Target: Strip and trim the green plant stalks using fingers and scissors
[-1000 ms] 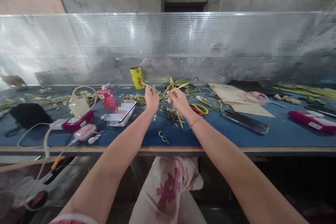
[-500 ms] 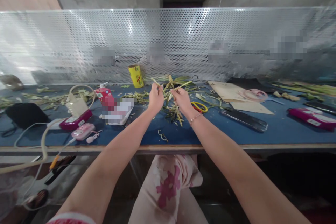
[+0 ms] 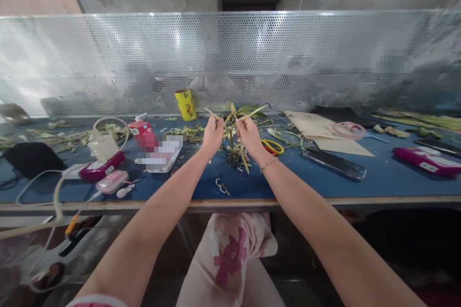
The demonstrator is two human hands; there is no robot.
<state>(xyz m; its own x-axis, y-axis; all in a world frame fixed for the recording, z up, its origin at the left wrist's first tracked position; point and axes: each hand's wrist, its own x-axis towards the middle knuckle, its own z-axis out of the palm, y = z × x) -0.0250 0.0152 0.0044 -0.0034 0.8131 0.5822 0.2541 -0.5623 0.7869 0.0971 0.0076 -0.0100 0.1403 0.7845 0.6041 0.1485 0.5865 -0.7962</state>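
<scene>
Both hands are raised over the blue table [image 3: 252, 189], close together. Pinched in my left hand [image 3: 213, 133] is a thin pale green plant strip [image 3: 211, 112], its end pointing up and left. My right hand [image 3: 248, 135] is closed on another pale green strip [image 3: 257, 111], which slants up to the right. Whether the two strips join between the hands I cannot tell. Behind and below lies a heap of green plant stems and scraps [image 3: 236, 156]. Beside my right wrist are yellow-handled scissors [image 3: 272, 147], partly hidden.
A yellow cardboard tube [image 3: 185, 105] stands by the perforated metal screen [image 3: 237, 48]. To the left are a red carton [image 3: 142, 135], a white device [image 3: 165, 156] and a cabled pink gadget [image 3: 112, 182]. On the right lie a phone [image 3: 334, 164], brown paper [image 3: 309, 127] and a purple box [image 3: 425, 162].
My left hand has moved slightly right, towards my right hand, and its strip now tilts more upward. The right strip now points higher. The view has shifted a little.
</scene>
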